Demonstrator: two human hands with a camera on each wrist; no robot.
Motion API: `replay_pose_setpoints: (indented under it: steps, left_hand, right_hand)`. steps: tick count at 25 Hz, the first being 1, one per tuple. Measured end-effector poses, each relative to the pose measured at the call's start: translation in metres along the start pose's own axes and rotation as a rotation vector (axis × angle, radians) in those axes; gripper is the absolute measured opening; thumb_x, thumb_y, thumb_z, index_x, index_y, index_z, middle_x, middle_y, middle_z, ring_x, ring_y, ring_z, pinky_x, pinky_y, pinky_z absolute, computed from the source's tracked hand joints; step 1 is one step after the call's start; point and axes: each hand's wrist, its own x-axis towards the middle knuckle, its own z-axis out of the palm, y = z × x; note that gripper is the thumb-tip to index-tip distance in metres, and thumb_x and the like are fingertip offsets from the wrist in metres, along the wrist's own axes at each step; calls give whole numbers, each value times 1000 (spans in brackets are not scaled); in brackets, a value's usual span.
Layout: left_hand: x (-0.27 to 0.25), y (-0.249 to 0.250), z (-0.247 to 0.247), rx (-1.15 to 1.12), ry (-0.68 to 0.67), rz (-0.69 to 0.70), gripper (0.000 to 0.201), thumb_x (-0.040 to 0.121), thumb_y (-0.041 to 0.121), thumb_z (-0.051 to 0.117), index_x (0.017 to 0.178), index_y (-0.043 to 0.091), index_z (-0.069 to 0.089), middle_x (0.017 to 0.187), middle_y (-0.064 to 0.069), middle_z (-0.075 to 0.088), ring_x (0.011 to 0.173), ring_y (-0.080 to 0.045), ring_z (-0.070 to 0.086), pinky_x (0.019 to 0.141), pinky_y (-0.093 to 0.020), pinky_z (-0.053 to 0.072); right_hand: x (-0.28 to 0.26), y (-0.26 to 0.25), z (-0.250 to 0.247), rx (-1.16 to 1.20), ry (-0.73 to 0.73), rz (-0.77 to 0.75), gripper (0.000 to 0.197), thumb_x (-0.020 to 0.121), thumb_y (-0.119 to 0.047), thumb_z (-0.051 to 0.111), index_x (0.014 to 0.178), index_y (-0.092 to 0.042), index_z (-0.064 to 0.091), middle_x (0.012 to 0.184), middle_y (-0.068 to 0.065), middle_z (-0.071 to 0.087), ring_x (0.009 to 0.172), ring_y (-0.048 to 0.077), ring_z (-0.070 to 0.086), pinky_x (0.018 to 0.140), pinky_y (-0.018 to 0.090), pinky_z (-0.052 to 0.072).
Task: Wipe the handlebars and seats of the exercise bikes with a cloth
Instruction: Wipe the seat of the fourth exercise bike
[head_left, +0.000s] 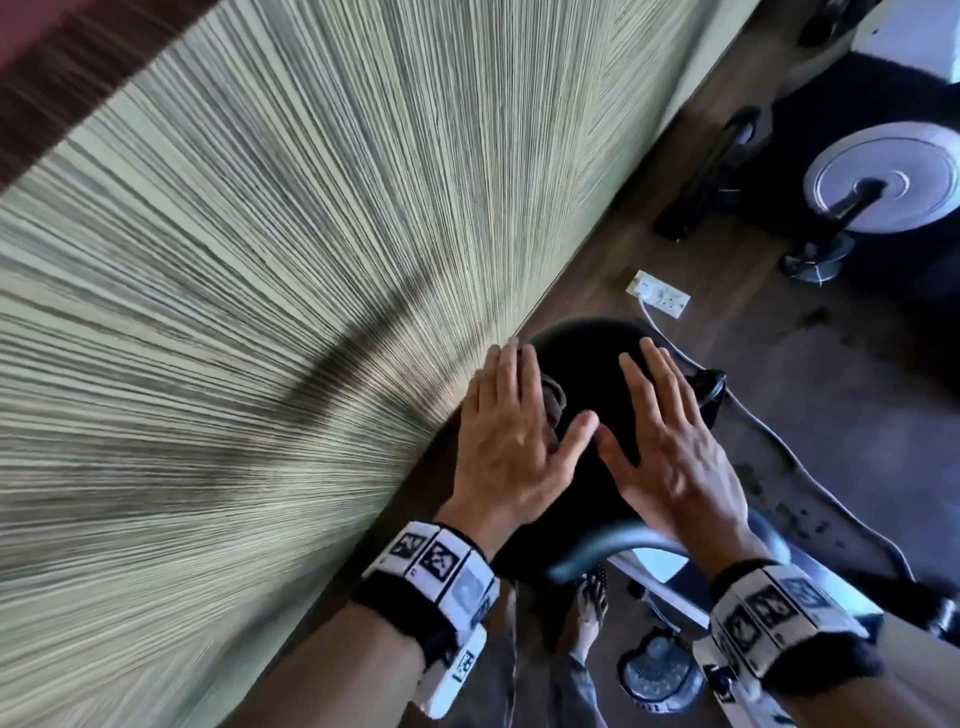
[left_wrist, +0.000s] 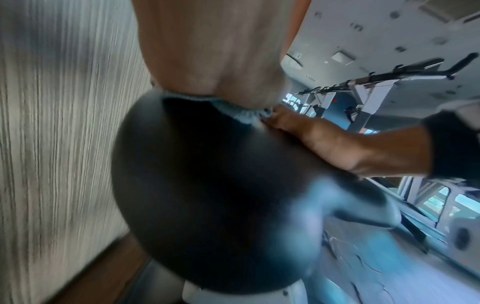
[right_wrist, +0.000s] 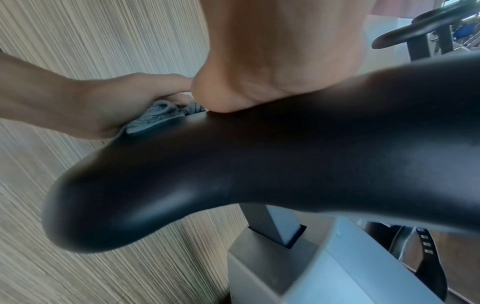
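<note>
Hands lie flat on the black bike seat (head_left: 582, 384) — the left hand (head_left: 511, 441) with straight fingers spread, pressing a grey-blue cloth (right_wrist: 155, 116) onto the seat's left side beside the striped wall (head_left: 234, 286); the right hand (head_left: 670, 447) lies bare on the seat's right side, fingers straight and spread, thumb tip near the left thumb; another bike (head_left: 878, 176) stands well apart on the wooden floor (head_left: 810, 395).

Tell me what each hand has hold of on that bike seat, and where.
Neither closes a grip. The left hand lies flat, pressing the grey cloth under its palm onto the black seat. The right hand rests flat on the bare seat.
</note>
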Motion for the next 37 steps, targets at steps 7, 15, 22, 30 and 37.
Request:
replay_pose_setpoints:
  steps: [7, 15, 22, 30, 37]
  left_hand:
    - [27, -3, 8, 76, 56, 98, 73, 104, 46, 23, 161, 0, 11, 170, -19, 6, 158, -30, 8, 128, -40, 13]
    - [56, -2, 7, 18, 19, -1, 65, 108, 46, 30, 160, 8, 23, 166, -17, 23, 151, -30, 27, 121, -42, 32]
    - [89, 75, 43, 337, -39, 725, 42, 102, 34, 44, 135, 10, 55, 137, -10, 56, 132, -29, 48, 118, -44, 30]
    - [59, 25, 10, -363, 20, 345, 58, 103, 35, 35, 153, 9, 43, 162, -10, 36, 153, -21, 26, 127, -39, 19]
    - [57, 5, 18, -57, 89, 13, 69, 104, 50, 18, 156, 8, 34, 152, -13, 48, 139, -26, 46, 118, -39, 33]
  right_hand:
    - [-1, 0, 2, -3, 28, 3, 78, 96, -57, 39, 162, -20, 20, 172, -1, 9, 158, 14, 6, 125, 35, 25]
    - [-4, 2, 4, 56, 231, 22, 70, 105, -46, 36, 157, 0, 27, 170, 16, 13, 154, 30, 23, 123, 41, 30]
    - [-8, 9, 1, 320, 465, 95, 64, 107, -41, 31, 151, 5, 35, 159, 24, 31, 147, 36, 34, 122, 44, 30]
    - [-2, 4, -6, 138, 444, 94, 55, 103, -28, 39, 144, 9, 45, 150, 25, 45, 144, 41, 39, 118, 55, 31]
    - [81, -23, 1, 138, 56, 542, 63, 108, -40, 26, 153, 3, 29, 152, 27, 38, 141, 42, 37, 116, 49, 34]
